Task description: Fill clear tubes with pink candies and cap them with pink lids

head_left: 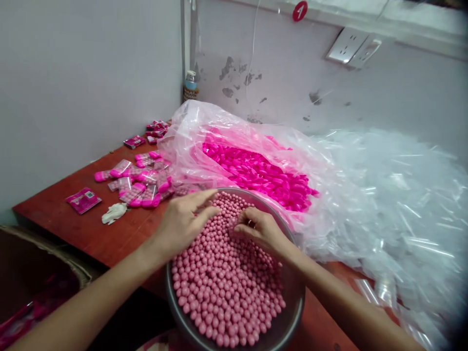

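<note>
A round metal bowl full of small pink candy balls sits at the near edge of a red-brown table. My left hand lies over the far left of the bowl, fingers stretched flat across the balls. My right hand rests on the balls beside it, fingers curled in a pinch around something small that I cannot make out. Just behind the bowl, an open clear plastic bag holds a heap of bright pink plastic pieces.
Filled clear packets with pink ends lie in a pile left of the bag, with pink sachets and a crumpled white scrap nearby. A big heap of clear plastic sleeves fills the right. A cardboard box stands lower left.
</note>
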The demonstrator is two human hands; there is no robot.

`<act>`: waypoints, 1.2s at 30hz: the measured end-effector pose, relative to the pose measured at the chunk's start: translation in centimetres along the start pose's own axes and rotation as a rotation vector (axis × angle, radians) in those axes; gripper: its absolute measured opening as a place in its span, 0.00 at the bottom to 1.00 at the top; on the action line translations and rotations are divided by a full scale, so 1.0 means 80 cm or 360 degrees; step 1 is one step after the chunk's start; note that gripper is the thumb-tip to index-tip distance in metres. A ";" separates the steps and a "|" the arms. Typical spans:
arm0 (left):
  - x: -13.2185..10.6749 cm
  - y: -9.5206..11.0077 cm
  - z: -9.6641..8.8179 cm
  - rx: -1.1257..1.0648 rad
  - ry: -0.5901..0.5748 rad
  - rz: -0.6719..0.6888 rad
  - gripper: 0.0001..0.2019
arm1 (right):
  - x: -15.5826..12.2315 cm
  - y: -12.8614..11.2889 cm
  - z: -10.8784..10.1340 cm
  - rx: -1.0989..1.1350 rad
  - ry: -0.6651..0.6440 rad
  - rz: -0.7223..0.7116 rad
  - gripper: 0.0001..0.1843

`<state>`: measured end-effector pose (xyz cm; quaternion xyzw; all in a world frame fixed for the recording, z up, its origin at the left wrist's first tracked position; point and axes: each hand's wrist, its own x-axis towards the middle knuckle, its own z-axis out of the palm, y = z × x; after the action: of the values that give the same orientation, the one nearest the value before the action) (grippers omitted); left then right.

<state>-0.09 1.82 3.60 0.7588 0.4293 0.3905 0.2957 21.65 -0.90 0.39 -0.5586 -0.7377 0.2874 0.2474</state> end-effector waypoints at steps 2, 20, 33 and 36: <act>-0.010 0.008 0.017 -0.0009 -0.0213 -0.0025 0.17 | -0.006 0.000 -0.003 0.0396 0.0050 0.0115 0.08; -0.029 0.011 0.048 -0.1294 -0.0765 -0.0680 0.13 | -0.049 -0.033 -0.007 0.0542 0.0281 -0.0272 0.19; -0.028 0.001 0.045 -0.1283 -0.0351 -0.0792 0.11 | 0.025 0.089 -0.156 -0.1013 0.0569 0.0754 0.16; -0.028 0.001 0.045 -0.1268 -0.0273 -0.0788 0.13 | 0.049 0.106 -0.153 -0.1196 0.0504 0.0887 0.18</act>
<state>2.29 -0.57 1.02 0.4906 0.3882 0.3785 0.6821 34.89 6.49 3.35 -0.8220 -0.5662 -0.0315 0.0516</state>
